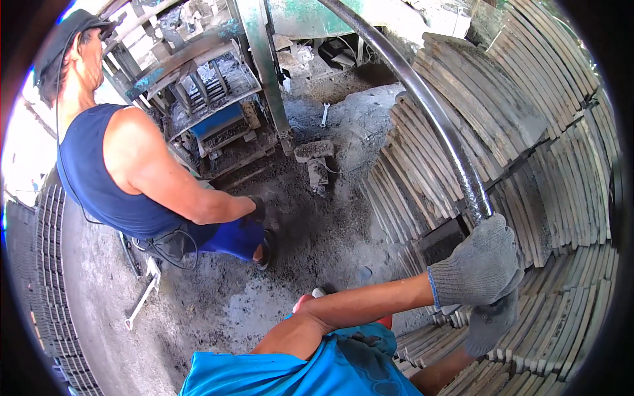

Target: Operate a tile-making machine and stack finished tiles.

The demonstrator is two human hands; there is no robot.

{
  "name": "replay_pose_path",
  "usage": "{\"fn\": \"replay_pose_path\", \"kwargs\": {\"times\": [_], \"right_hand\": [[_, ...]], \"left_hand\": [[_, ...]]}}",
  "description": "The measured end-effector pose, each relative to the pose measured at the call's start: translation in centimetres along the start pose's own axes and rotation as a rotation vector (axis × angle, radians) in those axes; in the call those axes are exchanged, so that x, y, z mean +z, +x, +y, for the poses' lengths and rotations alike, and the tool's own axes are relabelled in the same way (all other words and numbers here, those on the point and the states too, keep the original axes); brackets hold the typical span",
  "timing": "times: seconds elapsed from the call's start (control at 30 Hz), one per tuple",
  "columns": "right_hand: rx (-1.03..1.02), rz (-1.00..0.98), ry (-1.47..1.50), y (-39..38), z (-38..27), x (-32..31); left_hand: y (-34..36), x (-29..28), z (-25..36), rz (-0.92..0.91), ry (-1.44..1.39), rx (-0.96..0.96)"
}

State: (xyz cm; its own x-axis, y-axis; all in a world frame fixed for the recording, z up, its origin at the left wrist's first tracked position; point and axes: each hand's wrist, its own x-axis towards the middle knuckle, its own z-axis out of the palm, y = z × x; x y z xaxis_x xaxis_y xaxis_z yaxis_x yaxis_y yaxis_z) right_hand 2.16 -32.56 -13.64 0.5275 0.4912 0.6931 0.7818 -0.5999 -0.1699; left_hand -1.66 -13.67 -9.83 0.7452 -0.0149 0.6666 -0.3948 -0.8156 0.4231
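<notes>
A long steel bar, which looks curved in this view, runs down from the top edge. Its near end goes into my left hand, which wears a grey knit glove with a blue cuff and is wrapped round the bar. Right below, in line with the bar, my right hand in a matching dark-stained glove is closed against the left one. The left glove covers part of its fingers, and the bar's end is hidden there. Close to both hands lie stacked thin boards.
Tall board stacks fill the right side. A co-worker in a dark blue tank top stands left, facing a machine frame. Wrenches and dark grit lie on the concrete floor. Slatted racks line the left edge.
</notes>
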Motion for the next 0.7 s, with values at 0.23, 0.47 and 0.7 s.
{"fn": "replay_pose_path", "kwargs": {"times": [0.23,0.47,0.7], "right_hand": [[0.003,-0.024,-0.072,-0.6,0.5,0.0],[0.081,-0.097,-0.044,0.3,-0.6,-0.7],[-0.020,-0.029,-0.063,0.2,-0.1,-0.8]], "left_hand": [[0.9,-1.6,0.5,-0.149,0.027,-0.049],[1.0,-0.3,0.0,0.096,0.183,0.028],[1.3,0.3,-0.4,0.023,0.120,0.093]]}}
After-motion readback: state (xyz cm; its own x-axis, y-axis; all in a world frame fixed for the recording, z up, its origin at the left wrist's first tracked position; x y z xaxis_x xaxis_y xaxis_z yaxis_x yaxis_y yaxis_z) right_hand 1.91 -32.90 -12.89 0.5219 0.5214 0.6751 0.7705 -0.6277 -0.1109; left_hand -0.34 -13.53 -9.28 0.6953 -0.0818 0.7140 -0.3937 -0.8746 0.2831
